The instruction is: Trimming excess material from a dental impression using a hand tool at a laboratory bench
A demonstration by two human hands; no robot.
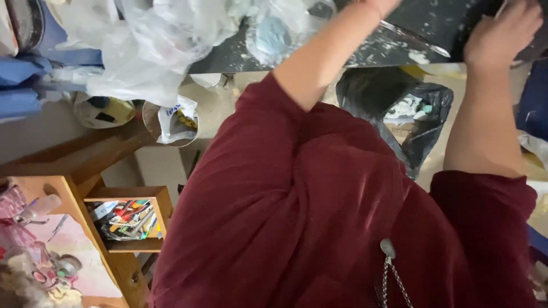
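The person in the dark red top is reaching forward with both arms toward a dark, paint-spattered desk [399, 43] at the top of the view. The right hand [502, 31] is resting on the far right part of that dark surface, fingers curled loosely and lying against it; whether it is gripping anything is not clear. The left hand [379, 4] is mostly cut off by the top edge, so only the wrist is showing and I cannot tell whether it is spread or closed. Just left of the left forearm, crumpled clear plastic bags [154, 40] are lying piled on the desk. Below the desk, between the two arms, a black rubbish bag [425, 122] is standing open with scraps inside. At lower left, a small wooden box [134, 219] on a wooden easel frame is holding paint tubes and tools.
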